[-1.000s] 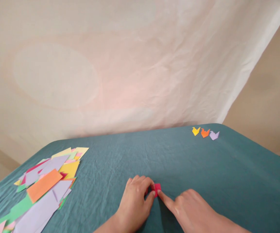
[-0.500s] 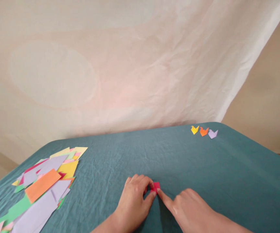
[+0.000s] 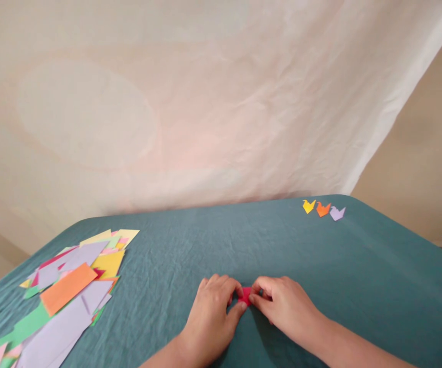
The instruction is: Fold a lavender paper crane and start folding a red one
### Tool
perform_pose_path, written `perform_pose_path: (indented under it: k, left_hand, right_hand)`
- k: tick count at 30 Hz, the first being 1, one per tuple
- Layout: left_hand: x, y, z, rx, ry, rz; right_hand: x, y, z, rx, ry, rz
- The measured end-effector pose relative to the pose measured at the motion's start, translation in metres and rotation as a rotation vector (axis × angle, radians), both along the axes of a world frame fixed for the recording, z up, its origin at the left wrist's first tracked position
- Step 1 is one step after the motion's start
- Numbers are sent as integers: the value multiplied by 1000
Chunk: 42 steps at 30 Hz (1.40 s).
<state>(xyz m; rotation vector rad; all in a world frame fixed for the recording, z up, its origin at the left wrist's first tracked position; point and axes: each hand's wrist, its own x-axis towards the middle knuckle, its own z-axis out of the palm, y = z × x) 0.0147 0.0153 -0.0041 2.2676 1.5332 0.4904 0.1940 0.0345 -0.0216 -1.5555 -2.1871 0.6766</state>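
Observation:
A small folded piece of red paper lies low in the middle of the view, just above the cloth. My left hand pinches its left side between thumb and fingers. On the opposite side, the thumb and index finger of my right hand close on the paper's right edge. The fingers cover part of the paper, so its full shape is hidden.
Loose coloured paper sheets are heaped at the left of the teal tablecloth. Three folded paper birds, yellow, orange and lilac, lie in a row at the back right. A pale sheet hangs behind.
My right hand has gone from a single outstretched index finger on the paper to a thumb-and-finger pinch at its right edge. My left hand keeps its hold.

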Motion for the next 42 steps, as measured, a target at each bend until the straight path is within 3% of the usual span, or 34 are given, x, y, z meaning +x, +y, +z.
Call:
perform_pose_path:
  k: [13, 31, 36, 42]
  left_hand:
    - [0, -1, 3, -13, -12, 4]
    - [1, -2, 3, -4, -19, 2]
    - [2, -1, 5, -14, -28, 3]
    - [2, 0, 4, -10, -18, 5]
  right_hand:
    - [-8, 0, 4, 21, -89, -16]
    - [-2, 1, 5, -10, -37, 11]
    - [11, -2, 12, 98, -79, 209]
    - [16, -15, 22, 309, -374, 466]
